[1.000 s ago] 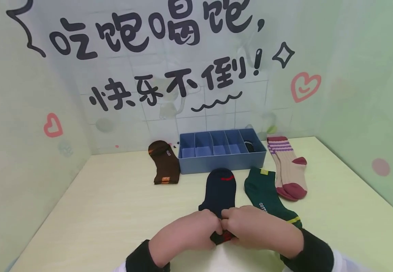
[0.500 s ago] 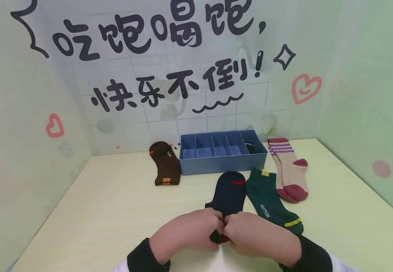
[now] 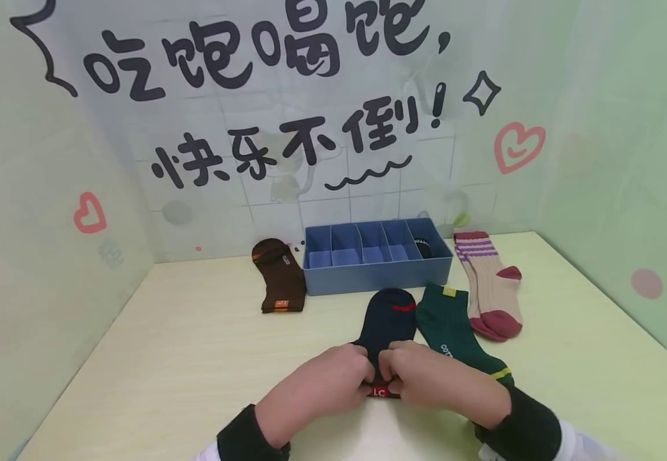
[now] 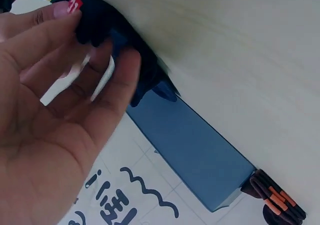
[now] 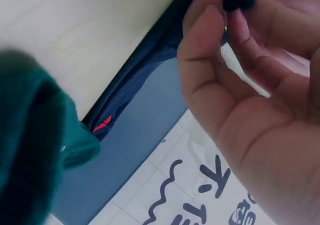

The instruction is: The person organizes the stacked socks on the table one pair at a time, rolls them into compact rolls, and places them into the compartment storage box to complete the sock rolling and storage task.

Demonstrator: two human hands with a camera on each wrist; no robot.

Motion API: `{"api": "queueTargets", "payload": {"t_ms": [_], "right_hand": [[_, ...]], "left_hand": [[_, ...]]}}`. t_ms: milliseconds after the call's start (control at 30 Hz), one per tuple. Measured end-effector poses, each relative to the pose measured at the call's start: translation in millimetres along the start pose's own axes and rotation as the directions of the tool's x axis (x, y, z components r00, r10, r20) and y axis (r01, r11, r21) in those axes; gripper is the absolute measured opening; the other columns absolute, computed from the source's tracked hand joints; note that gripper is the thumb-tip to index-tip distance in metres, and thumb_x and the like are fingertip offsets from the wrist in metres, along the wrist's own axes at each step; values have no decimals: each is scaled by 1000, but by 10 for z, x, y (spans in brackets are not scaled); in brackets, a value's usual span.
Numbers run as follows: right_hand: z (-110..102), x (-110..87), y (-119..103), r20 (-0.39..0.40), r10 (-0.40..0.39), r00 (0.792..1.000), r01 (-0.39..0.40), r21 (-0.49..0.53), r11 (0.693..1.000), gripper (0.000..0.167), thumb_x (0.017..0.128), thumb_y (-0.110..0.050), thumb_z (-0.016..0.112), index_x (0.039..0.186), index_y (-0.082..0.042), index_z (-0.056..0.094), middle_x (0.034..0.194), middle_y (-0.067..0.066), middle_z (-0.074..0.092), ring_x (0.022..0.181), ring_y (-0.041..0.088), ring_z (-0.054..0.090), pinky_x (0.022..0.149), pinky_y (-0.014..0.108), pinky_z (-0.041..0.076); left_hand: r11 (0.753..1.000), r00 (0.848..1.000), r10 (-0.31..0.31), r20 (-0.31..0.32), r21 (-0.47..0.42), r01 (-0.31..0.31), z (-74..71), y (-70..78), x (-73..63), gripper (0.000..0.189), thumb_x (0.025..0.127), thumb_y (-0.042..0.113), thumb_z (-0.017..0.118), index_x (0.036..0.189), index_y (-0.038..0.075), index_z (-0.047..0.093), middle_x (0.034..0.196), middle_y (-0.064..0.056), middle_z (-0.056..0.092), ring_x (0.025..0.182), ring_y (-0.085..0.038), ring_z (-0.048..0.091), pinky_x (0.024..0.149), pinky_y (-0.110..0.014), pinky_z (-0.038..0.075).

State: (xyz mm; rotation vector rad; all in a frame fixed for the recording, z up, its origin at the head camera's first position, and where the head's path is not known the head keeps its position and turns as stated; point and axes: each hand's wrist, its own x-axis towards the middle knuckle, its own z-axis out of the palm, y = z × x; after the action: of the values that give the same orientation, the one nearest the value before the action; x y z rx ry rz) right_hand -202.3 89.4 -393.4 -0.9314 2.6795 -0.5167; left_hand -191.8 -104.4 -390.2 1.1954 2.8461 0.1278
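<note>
A navy sock with a red stripe at its toe lies flat in front of the blue box, its cuff towards the person. My left hand pinches the left side of that cuff; in the left wrist view the thumb and a finger meet beside its red label. On the cuff's other side, my right hand pinches the fabric between thumb and fingers. Right beside the navy sock lies a green sock, partly covered by my right forearm.
Behind the socks stands a blue divided box, with a black rolled item in its rightmost compartment. A brown sock lies left of the box. Pink socks with purple stripes lie to its right. A printed curtain hangs behind the table.
The navy sock has shifted right, close to the green one. Both hands have moved slightly forward, and the red label on the cuff now shows between them.
</note>
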Motion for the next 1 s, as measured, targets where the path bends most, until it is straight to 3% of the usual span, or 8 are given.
{"api": "queueTargets", "payload": {"t_ms": [133, 267, 367, 500, 567, 800, 933, 1000], "right_hand": [[26, 7, -48, -80, -21, 997, 9, -145, 989, 17, 90, -6, 82, 82, -16, 71, 78, -6, 54, 70, 9, 49, 66, 24, 49], [69, 7, -99, -115, -82, 990, 44, -306, 951, 11, 91, -12, 82, 86, -15, 74, 74, -5, 59, 66, 7, 49, 62, 22, 50], [98, -8, -116, -108, -168, 980, 106, -433, 895, 6, 91, -15, 83, 92, -14, 77, 76, -4, 64, 67, 8, 50, 62, 22, 49], [111, -52, -120, -89, -275, 957, 175, -579, 796, 7, 90, -21, 84, 90, -16, 80, 77, -3, 66, 66, 11, 51, 62, 22, 47], [115, -69, -129, -77, -294, 953, 189, -608, 771, 8, 90, -22, 84, 89, -16, 79, 77, -2, 66, 65, 12, 50, 61, 23, 46], [122, -64, -135, -40, -274, 961, 191, -619, 762, 11, 92, -24, 83, 99, -15, 80, 82, 1, 69, 66, 11, 53, 65, 20, 54], [139, -55, -119, -37, -290, 956, 202, -636, 745, 13, 91, -23, 85, 101, -15, 80, 81, 1, 69, 67, 11, 54, 64, 19, 53], [139, -33, -105, -32, -290, 956, 208, -623, 754, 12, 91, -22, 85, 99, -15, 80, 79, 0, 68, 65, 10, 53, 63, 19, 51]], "left_hand": [[991, 1000, -23, -20, 133, 25, 35, 7, -2, 12, 96, 18, 76, 85, 17, 81, 74, 6, 59, 66, -6, 44, 66, -17, 45], [994, 998, -62, -19, 92, 63, 46, 17, 2, 17, 97, 16, 75, 80, 16, 75, 70, 5, 60, 64, -7, 47, 65, -20, 46], [995, 996, -84, -38, 51, 86, 47, 22, 10, 17, 97, 15, 73, 81, 15, 69, 67, 4, 59, 59, -9, 47, 59, -21, 43], [993, 994, -67, -82, 87, 74, 46, 23, 9, 14, 95, 14, 74, 82, 16, 70, 69, 4, 60, 58, -9, 49, 57, -22, 44], [991, 994, -60, -89, 118, 71, 46, 27, 4, 13, 95, 15, 75, 82, 17, 74, 71, 4, 60, 60, -9, 50, 59, -23, 46], [986, 997, -63, -43, 151, 69, 24, 44, 11, 6, 95, 20, 77, 91, 19, 81, 79, 4, 58, 62, -8, 46, 63, -21, 47], [987, 999, -37, -29, 158, 42, 15, 55, 7, 5, 94, 21, 80, 92, 17, 80, 79, 3, 58, 62, -8, 47, 65, -20, 48], [984, 999, -31, -28, 176, 35, 20, 56, 7, 6, 93, 21, 81, 93, 15, 80, 80, 3, 60, 64, -8, 49, 68, -20, 50]]}}
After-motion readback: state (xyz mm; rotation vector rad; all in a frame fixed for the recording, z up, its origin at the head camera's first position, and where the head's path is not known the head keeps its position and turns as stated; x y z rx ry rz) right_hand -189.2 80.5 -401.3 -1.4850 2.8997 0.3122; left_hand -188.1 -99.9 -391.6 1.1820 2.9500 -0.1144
